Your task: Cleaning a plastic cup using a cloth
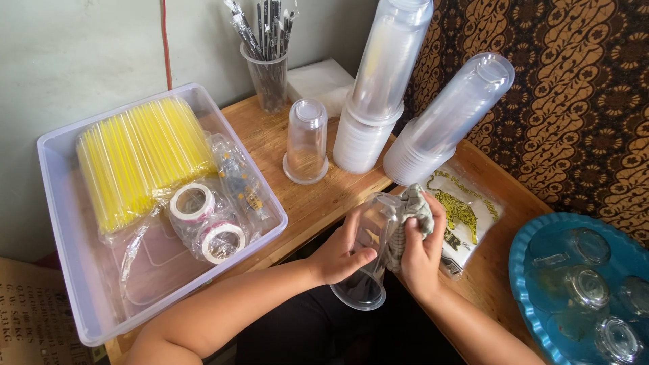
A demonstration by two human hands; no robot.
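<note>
My left hand point(341, 253) grips a clear plastic cup point(368, 270) tilted on its side, its mouth facing down toward me. My right hand point(422, 253) presses a grey-green cloth point(414, 206) against the cup's base and side. Both hands hover over the front edge of the wooden table point(314, 203). Another clear cup point(306, 140) stands upside down on the table just beyond them.
A clear storage bin point(67, 270) at left holds yellow straws point(138, 159) and tape rolls point(206, 220). Two tall stacks of cups point(382, 81), point(449, 115) lean at the back. A straw holder point(268, 74), a printed plastic bag point(470, 213) and a blue tray point(524, 270) with glass lids lie around.
</note>
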